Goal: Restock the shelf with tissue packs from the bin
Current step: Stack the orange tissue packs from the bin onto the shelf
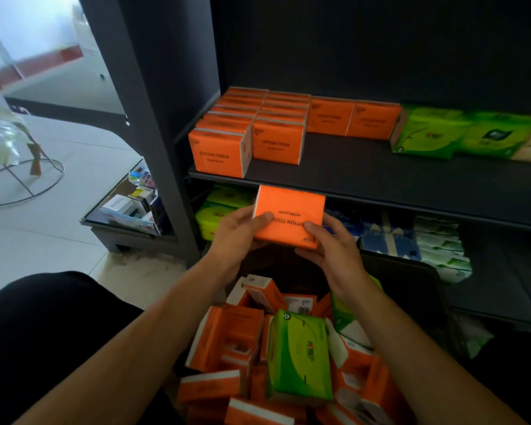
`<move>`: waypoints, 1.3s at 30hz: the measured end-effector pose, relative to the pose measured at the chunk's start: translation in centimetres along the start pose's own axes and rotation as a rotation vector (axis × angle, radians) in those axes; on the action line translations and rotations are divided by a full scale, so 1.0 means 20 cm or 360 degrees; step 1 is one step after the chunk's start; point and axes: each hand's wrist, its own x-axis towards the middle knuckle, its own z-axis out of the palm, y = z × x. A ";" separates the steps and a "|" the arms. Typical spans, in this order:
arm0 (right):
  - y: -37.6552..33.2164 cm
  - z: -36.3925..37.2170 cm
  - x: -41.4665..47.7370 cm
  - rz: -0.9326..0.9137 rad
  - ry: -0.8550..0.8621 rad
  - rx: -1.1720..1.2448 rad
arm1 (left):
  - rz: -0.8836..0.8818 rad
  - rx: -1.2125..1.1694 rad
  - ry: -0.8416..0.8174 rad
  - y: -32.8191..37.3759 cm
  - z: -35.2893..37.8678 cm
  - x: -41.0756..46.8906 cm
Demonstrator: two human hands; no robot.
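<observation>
Orange tissue pack (288, 214), pinched by left grip (239, 237) and right grip (334, 250), bin (408, 277) mostly hidden under loose packs (298, 357)

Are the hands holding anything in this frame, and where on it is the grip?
Both hands hold one orange tissue pack. The left hand grips its left edge, the right hand its near right corner, thumbs on the top face.
</observation>
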 end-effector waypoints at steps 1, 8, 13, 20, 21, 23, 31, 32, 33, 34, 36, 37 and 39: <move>-0.03 0.01 0.02 -0.0018 0.0022 -0.0010 | -0.0055 -0.0083 0.0003 0.03 0.00 0.01; -0.13 0.12 0.08 0.0065 -0.0168 0.0277 | -0.0268 -0.0644 -0.0114 0.21 0.04 0.06; -0.09 0.19 0.13 0.0032 -0.0017 0.0129 | -0.0239 -0.0062 -0.0110 0.22 0.06 0.11; -0.18 0.18 0.19 -0.0088 -0.0063 0.0068 | -0.0264 -0.0062 -0.0306 0.33 -0.04 0.13; -0.18 0.19 0.19 -0.0076 -0.0080 0.0132 | -0.0256 -0.0066 -0.0305 0.34 -0.03 0.12; -0.18 0.19 0.19 -0.0024 -0.0114 0.0274 | -0.0243 -0.0214 -0.0280 0.34 0.01 0.11; -0.19 0.18 0.28 -0.0223 0.0013 -0.0003 | -0.0409 -0.0454 -0.0108 0.34 0.13 0.17; -0.21 0.18 0.31 -0.0265 0.0084 -0.0057 | -0.0424 -0.0372 -0.0044 0.33 0.13 0.18; -0.22 0.19 0.34 -0.0304 0.0159 -0.0116 | -0.0425 -0.0295 0.0020 0.32 0.13 0.20; -0.23 0.19 0.37 -0.0344 0.0228 -0.0185 | -0.0386 -0.0216 0.0072 0.32 0.13 0.21; -0.25 0.20 0.44 -0.0440 0.0334 -0.0333 | -0.0175 0.0058 0.0127 0.30 0.13 0.24; -0.26 0.21 0.47 -0.0490 0.0364 -0.0397 | -0.0034 0.0195 0.0124 0.29 0.13 0.26; -0.27 0.23 0.54 -0.0557 0.0368 -0.0505 | 0.0191 0.0365 0.0069 0.29 0.13 0.31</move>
